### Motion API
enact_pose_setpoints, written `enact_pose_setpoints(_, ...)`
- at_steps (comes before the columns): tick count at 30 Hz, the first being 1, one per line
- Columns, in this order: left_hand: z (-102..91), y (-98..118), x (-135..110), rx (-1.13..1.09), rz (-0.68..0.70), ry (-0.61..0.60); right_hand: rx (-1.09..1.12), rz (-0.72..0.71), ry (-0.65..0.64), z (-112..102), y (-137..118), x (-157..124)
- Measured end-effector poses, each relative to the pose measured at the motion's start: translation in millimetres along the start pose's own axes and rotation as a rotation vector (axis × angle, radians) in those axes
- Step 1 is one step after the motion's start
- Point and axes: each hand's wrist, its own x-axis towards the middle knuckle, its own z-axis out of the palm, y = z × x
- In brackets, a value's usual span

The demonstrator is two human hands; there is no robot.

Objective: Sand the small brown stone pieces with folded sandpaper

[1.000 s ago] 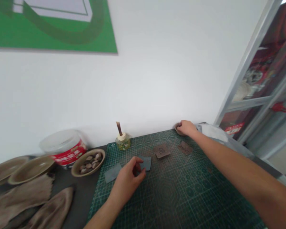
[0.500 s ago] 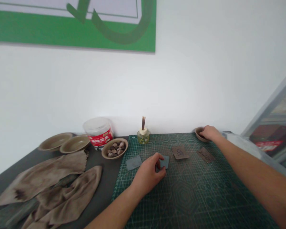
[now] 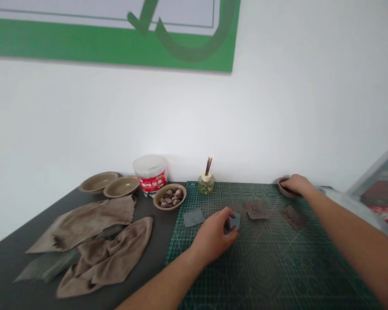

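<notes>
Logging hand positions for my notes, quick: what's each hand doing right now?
Left hand: closed, apparently holding a blue-grey square.
Right hand: curled at the rim of a small brown dish; grip cannot be told.

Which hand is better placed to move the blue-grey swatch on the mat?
Left, probably: the left hand already has its fingers at the blue-grey swatch, while the right hand rests at the small brown bowl, across the cutting mat.

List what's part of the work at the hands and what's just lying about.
In use: left hand, blue-grey swatch, right hand, small brown dish, green cutting mat.

Lying about: grey swatch, two marked brown swatches, bowl of brown chunks, reed diffuser, red-labelled tub, two tan bowls, stained cloths.
</notes>
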Motion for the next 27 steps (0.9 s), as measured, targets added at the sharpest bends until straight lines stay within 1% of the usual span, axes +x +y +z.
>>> enact_pose_setpoints(2, -3.0, 2.9, -1.7, 0.033, 0.055, -0.016, -0.001, -0.042, 0.059, -15.6, -18.4, -10.7)
enact_pose_setpoints(3, -4.7, 4.2, -2.7, 0.059, 0.096, -0.034, 0.007, -0.077, 0.099, -23.8, -32.9, -19.3)
enact_pose_setpoints(5, -7.5, 5.5, -4.9, 0.124, 0.184, -0.078, 0.048, -0.207, 0.152, -38.9, -73.0, -45.2)
enact_pose_setpoints(6, -8.5, 5.4, -6.0, 0.155, 0.223, -0.103, 0.092, -0.332, 0.163, -45.2, -98.1, -62.6)
enact_pose_setpoints(8, -9.3, 3.8, -7.8, 0.195, 0.285, -0.159, 0.270, -0.771, 0.142, -53.5, -155.0, -102.7)
enact_pose_setpoints(9, -9.0, 2.5, -8.6, 0.203, 0.309, -0.188, 0.326, -0.932, 0.123, -55.1, -184.7, -122.9)
enact_pose_setpoints(11, -7.9, -0.1, -10.3, 0.215, 0.346, -0.242, 0.350, -1.161, 0.073, -53.0, -242.4, -156.7)
enact_pose_setpoints(12, -7.3, -1.0, -11.3, 0.212, 0.358, -0.263, 0.321, -1.228, 0.048, -49.4, -268.6, -168.2)
enact_pose_setpoints(13, -6.9, -1.6, -12.3, 0.203, 0.366, -0.275, 0.278, -1.259, 0.023, -44.5, -292.3, -175.5)
enact_pose_setpoints(15, -6.7, -1.7, -14.5, 0.167, 0.377, -0.277, 0.203, -1.257, -0.017, -32.1, -330.6, -179.0)
enact_pose_setpoints(16, -7.0, -1.1, -15.6, 0.148, 0.381, -0.269, 0.184, -1.253, -0.028, -25.4, -345.1, -176.6)
enact_pose_setpoints(18, -8.6, 0.9, -17.2, 0.121, 0.388, -0.249, 0.142, -1.235, -0.048, -12.5, -365.3, -168.3)
enact_pose_setpoints(20, -11.0, 3.5, -17.9, 0.110, 0.398, -0.230, 0.105, -1.228, -0.074, -1.8, -376.5, -160.2)
enact_pose_setpoints(22, -14.1, 6.0, -17.7, 0.098, 0.418, -0.203, 0.076, -1.230, -0.101, 5.7, -382.1, -155.3)
enact_pose_setpoints(27, -21.3, 8.2, -16.2, 0.028, 0.519, -0.158, 0.060, -1.217, -0.141, 12.1, -387.9, -154.2)
